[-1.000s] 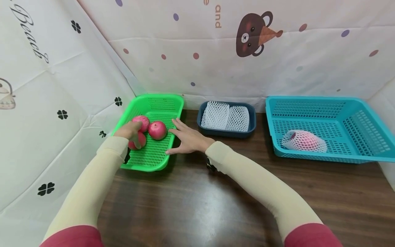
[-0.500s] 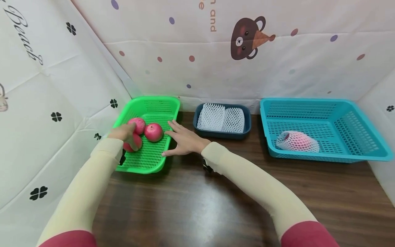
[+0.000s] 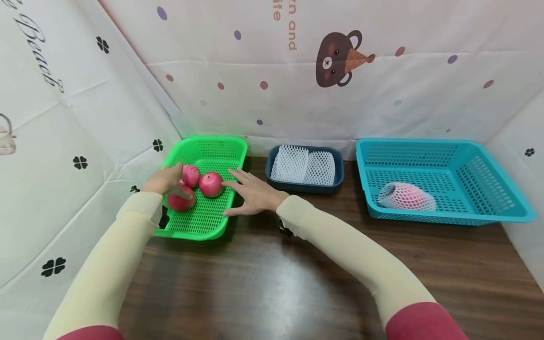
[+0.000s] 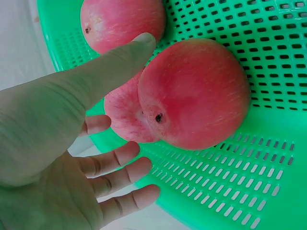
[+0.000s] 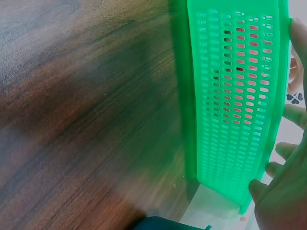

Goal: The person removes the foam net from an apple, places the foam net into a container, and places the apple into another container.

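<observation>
Three pink-red apples lie in a green basket (image 3: 204, 231) at the left: a near one (image 3: 180, 203), a far one (image 3: 192, 174) and one to their right (image 3: 211, 184). My left hand (image 3: 163, 180) hovers over the left side of the basket, beside the near apple. In the left wrist view its fingers are spread and relaxed, the thumb (image 4: 117, 62) overlapping the apples, and the palm holds nothing. My right hand (image 3: 255, 192) is spread at the basket's right side, fingertips at the rim (image 5: 283, 72).
A dark blue tray (image 3: 303, 187) with white foam net sleeves (image 3: 291, 164) stands at the back middle. At the right, a turquoise basket (image 3: 459, 217) contains a pink fruit in a white foam net (image 3: 408, 196). A patterned white cloth (image 3: 238, 108) hangs behind the wooden table (image 3: 263, 274).
My left hand has drawn back leftward from the apples, showing more of the near one. My right hand stays at the basket's rim. The head view has shifted slightly.
</observation>
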Motion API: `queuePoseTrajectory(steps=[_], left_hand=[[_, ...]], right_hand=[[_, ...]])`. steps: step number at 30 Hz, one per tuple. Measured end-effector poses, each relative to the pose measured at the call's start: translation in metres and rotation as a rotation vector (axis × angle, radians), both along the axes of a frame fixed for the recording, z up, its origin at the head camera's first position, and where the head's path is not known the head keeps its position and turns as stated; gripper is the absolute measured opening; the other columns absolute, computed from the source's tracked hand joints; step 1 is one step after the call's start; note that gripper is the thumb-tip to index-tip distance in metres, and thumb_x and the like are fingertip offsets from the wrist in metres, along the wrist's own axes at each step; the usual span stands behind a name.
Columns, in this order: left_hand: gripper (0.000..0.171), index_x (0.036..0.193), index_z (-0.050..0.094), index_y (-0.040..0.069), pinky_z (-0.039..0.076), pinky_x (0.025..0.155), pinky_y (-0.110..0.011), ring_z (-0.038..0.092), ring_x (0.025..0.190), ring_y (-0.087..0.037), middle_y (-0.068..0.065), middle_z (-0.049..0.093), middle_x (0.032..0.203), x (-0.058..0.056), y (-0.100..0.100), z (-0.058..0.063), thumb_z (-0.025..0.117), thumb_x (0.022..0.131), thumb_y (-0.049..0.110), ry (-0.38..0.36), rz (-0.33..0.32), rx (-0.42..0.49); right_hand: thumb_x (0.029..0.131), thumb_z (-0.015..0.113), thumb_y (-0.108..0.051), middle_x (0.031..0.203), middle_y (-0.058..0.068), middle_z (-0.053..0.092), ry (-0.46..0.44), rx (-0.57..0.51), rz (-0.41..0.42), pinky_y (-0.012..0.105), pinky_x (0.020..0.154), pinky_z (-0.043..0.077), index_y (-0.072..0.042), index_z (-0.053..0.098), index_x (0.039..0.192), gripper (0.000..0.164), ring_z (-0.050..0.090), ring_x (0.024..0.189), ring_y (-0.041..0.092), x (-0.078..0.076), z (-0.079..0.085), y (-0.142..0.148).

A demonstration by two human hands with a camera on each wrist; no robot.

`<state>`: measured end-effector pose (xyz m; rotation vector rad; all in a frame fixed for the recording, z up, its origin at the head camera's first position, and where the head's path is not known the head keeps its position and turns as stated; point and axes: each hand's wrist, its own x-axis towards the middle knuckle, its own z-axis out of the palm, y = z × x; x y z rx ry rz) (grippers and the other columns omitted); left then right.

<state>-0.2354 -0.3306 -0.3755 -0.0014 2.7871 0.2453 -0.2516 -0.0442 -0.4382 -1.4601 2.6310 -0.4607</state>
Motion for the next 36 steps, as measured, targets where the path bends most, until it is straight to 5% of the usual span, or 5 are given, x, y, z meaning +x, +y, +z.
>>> queuePoseTrajectory(steps=[7, 14, 20, 30, 36], left_hand=[[0.079, 0.125, 0.039, -0.002, 0.048, 0.083, -0.059, 0.057, 0.097, -0.039, -0.02, 0.058, 0.102, 0.002, 0.003, -0.001, 0.087, 0.072, 0.032, 0.061, -0.032, 0.055], [0.074, 0.123, 0.041, 0.0, 0.048, 0.083, -0.058, 0.053, 0.107, -0.042, -0.024, 0.054, 0.118, 0.0, 0.011, -0.001, 0.085, 0.075, 0.034, 0.133, -0.047, 0.084], [0.066, 0.116, 0.042, 0.0, 0.047, 0.075, -0.049, 0.05, 0.097, -0.037, -0.022, 0.053, 0.104, -0.001, 0.022, -0.001, 0.083, 0.076, 0.033, 0.22, -0.069, 0.082], [0.07, 0.124, 0.038, 0.002, 0.047, 0.064, -0.044, 0.05, 0.084, -0.033, -0.024, 0.043, 0.108, -0.002, 0.035, -0.009, 0.078, 0.081, 0.038, 0.326, -0.063, 0.149], [0.078, 0.138, 0.034, 0.002, 0.05, 0.07, -0.052, 0.052, 0.091, -0.039, -0.03, 0.039, 0.122, -0.005, 0.051, -0.009, 0.075, 0.083, 0.04, 0.393, -0.09, 0.201]], right_hand=[[0.081, 0.05, -0.078, 0.164, 0.002, 0.002, -0.022, -0.026, 0.005, 0.046, 0.117, 0.018, -0.032, 0.016, 0.156, 0.095, 0.006, 0.149, 0.025, 0.0, 0.002, 0.006], [0.081, 0.051, -0.077, 0.163, 0.005, 0.006, 0.047, -0.053, 0.005, 0.042, 0.117, 0.021, -0.026, 0.016, 0.157, 0.098, 0.013, 0.148, 0.027, -0.004, 0.002, 0.016], [0.082, 0.053, -0.075, 0.163, 0.002, -0.002, 0.089, -0.056, -0.001, 0.046, 0.117, 0.022, -0.028, 0.009, 0.157, 0.099, 0.011, 0.148, 0.029, -0.006, 0.009, 0.029], [0.083, 0.059, -0.069, 0.163, 0.006, 0.001, 0.132, -0.061, -0.041, 0.051, 0.115, 0.021, -0.027, 0.009, 0.158, 0.1, 0.012, 0.148, 0.033, -0.013, 0.02, 0.067], [0.082, 0.063, -0.065, 0.163, 0.004, -0.003, 0.145, -0.057, -0.078, 0.052, 0.115, 0.022, -0.028, 0.005, 0.158, 0.103, 0.01, 0.149, 0.029, -0.021, 0.026, 0.091]])
